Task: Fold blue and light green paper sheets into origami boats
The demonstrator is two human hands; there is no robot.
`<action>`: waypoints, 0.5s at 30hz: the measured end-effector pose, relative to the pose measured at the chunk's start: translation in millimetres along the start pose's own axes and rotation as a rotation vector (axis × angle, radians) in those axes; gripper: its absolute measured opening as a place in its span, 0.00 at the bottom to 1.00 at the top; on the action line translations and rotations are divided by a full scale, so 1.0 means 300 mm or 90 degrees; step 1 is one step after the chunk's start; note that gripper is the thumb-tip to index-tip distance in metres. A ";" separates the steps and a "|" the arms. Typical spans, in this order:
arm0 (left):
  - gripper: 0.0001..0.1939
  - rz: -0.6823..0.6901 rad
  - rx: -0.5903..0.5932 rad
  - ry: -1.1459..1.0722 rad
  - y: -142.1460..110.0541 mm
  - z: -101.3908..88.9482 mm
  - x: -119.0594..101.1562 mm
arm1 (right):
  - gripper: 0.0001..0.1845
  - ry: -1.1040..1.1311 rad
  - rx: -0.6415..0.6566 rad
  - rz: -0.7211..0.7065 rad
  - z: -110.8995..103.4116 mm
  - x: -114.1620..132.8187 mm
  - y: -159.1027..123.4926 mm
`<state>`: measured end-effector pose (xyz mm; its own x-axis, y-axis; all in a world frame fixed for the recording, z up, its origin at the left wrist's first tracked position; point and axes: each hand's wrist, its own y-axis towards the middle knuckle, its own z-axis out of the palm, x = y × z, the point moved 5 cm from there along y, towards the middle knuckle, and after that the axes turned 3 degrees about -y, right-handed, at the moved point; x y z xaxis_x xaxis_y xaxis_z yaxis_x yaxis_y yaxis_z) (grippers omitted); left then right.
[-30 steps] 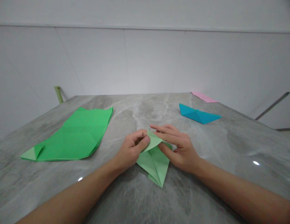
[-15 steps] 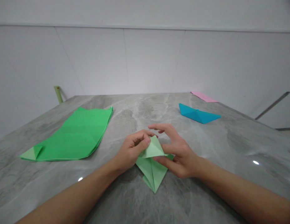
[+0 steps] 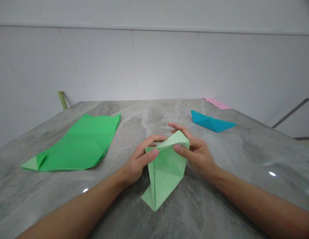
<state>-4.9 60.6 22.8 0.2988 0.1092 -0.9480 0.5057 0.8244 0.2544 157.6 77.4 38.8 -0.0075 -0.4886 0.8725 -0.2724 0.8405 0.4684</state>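
Between my hands is a light green folded paper (image 3: 169, 166), partly opened out, its lower point toward me near the table. My left hand (image 3: 141, 157) grips its upper left edge, thumb in front and fingers behind. My right hand (image 3: 197, 152) pinches the upper right part, thumb on the front and index finger stretched out beyond it. A folded strip runs along the paper's top between the two thumbs. The fingertips behind the sheet are partly hidden.
A stack of bright green paper (image 3: 79, 142) with one folded-over corner lies at left on the grey marbled table (image 3: 149, 116). A blue paper boat (image 3: 212, 123) sits at right. Pink paper (image 3: 218, 103) lies at the far right edge, before a white wall (image 3: 154, 66).
The light green paper has been spread wider and turned, with its top flap opened out. My right hand has shifted slightly up, its thumb now on the paper's upper front.
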 end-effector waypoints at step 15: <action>0.26 0.027 -0.031 -0.046 0.006 -0.013 0.037 | 0.13 0.070 -0.181 0.135 -0.043 -0.091 0.014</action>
<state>-3.7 65.6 11.9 0.3778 0.1063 -0.9198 0.4512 0.8463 0.2831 169.2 97.4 18.7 0.0721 -0.2816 0.9568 0.0023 0.9594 0.2822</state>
